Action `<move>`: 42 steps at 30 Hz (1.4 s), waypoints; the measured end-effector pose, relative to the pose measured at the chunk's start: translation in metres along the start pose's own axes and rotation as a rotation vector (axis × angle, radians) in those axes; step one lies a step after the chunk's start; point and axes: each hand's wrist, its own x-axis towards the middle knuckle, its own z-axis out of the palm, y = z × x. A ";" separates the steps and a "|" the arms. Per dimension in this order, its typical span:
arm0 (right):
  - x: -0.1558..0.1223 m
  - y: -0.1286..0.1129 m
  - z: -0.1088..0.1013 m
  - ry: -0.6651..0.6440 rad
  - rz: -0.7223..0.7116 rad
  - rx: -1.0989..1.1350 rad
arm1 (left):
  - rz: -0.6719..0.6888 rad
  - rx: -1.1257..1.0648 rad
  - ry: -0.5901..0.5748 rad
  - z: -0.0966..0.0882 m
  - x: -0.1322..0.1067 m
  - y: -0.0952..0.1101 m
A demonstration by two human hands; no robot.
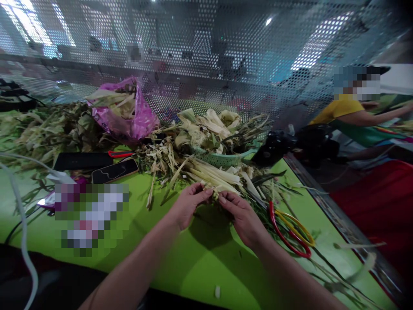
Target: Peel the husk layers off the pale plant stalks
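Observation:
My left hand (192, 201) and my right hand (239, 215) meet above the green table. Both are closed, thumbs and fingertips pinching a small knotted, pale yellow piece of dried plant (215, 195) from either side. Part of that piece is hidden by my fingers. Just beyond my hands lies a bundle of pale dried stalks (209, 174). Scissors (290, 232) with one red and one yellow handle rest to the right of my right hand, their blades partly under the plant bits.
A green basket (222, 160) heaped with dried husks (209, 129) stands behind. Further left are a pink plastic bag (142, 116), a phone (115, 171), red-handled cutters (121, 153) and a white cable (24, 241). A perforated metal screen (200, 56) closes the back; another person (348, 107) sits at right.

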 end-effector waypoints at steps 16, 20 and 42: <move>0.006 0.001 -0.013 0.082 -0.352 -0.655 | 0.165 0.286 0.073 -0.007 0.004 0.001; 0.005 0.000 -0.014 0.089 -0.484 -0.775 | 0.252 0.438 0.042 -0.011 0.008 -0.002; 0.001 -0.003 -0.010 0.073 -0.308 -0.660 | 0.174 0.201 0.167 -0.011 0.003 0.013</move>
